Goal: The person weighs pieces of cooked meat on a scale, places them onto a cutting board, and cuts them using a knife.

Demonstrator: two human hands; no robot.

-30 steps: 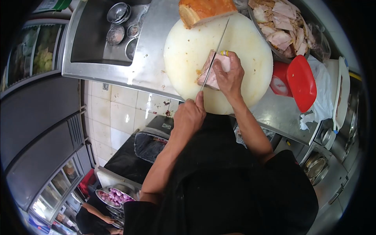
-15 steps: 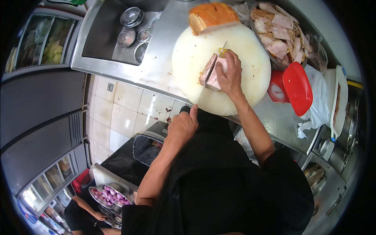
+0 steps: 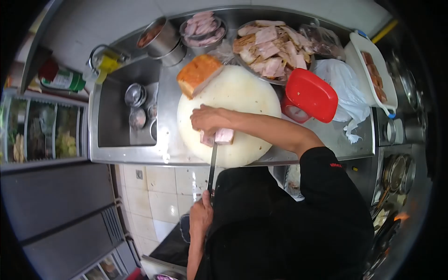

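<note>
My left hand (image 3: 201, 215), low in the view, is wrapped round the black handle of a knife (image 3: 213, 163). Its blade points up over the near part of the round white cutting board (image 3: 252, 100), its far end beside the cut meat. Reaching in from the right, my right hand (image 3: 208, 119) has its fingers curled down on the left meat piece (image 3: 206, 138), which it partly covers. A second meat piece (image 3: 225, 136) lies just right of the blade. A larger orange-skinned meat block (image 3: 198, 74) sits at the board's upper left edge.
A tray of meat slices (image 3: 273, 49) stands behind the board. To its right are a red scale (image 3: 311, 95), a white plastic bag (image 3: 343, 88) and a white container (image 3: 373, 74). At left is a sink (image 3: 114, 112) with small bowls; metal pots (image 3: 163, 44) stand behind.
The view has shifted, showing more of the back counter. My right hand has gone from the right piece to the left one. My left hand has drawn the knife back towards my body.
</note>
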